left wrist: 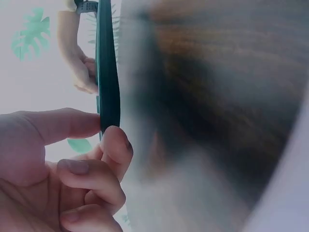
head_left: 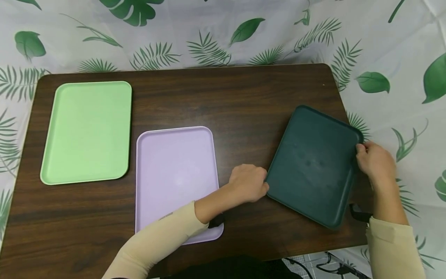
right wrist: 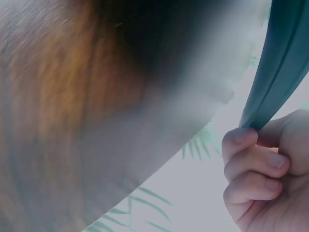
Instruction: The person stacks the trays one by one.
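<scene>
Tray (dk-grn) (head_left: 312, 166) held; L forearm (head_left: 162, 234) over purple tray (head_left: 175, 172).

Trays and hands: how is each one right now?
Dark green tray: held in both hands, turned at an angle, seemingly lifted.
Light green tray: lying flat on the table.
Purple tray: lying flat, partly hidden by the left arm.
Left hand: pinching the dark green tray's edge.
Right hand: pinching its other side.
</scene>
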Available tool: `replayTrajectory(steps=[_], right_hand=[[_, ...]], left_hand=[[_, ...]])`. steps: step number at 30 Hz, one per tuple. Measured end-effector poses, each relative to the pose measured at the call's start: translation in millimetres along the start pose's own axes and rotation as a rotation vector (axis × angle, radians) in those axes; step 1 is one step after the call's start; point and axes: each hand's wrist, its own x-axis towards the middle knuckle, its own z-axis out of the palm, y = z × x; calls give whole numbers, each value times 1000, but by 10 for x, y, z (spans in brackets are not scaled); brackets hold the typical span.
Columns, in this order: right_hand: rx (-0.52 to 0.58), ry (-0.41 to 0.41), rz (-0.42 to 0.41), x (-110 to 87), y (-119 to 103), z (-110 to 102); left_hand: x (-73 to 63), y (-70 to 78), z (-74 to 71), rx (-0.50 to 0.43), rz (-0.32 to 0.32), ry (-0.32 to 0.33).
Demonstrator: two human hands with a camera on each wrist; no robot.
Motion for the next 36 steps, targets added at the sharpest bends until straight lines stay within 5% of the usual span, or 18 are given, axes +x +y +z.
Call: replayTrajectory(steps=[19, 30, 36], right_hand=[[104, 115, -172, -58, -630, -40], [197, 76, -237, -113, -1085, 50], [249, 45, -276, -133, -1355, 111]], left_hand=[[-575, -416, -251, -135, -36, 267], [-1004, -694, -254, -269, -98, 300], [-1251, -860, -260, -370, -144, 264]])
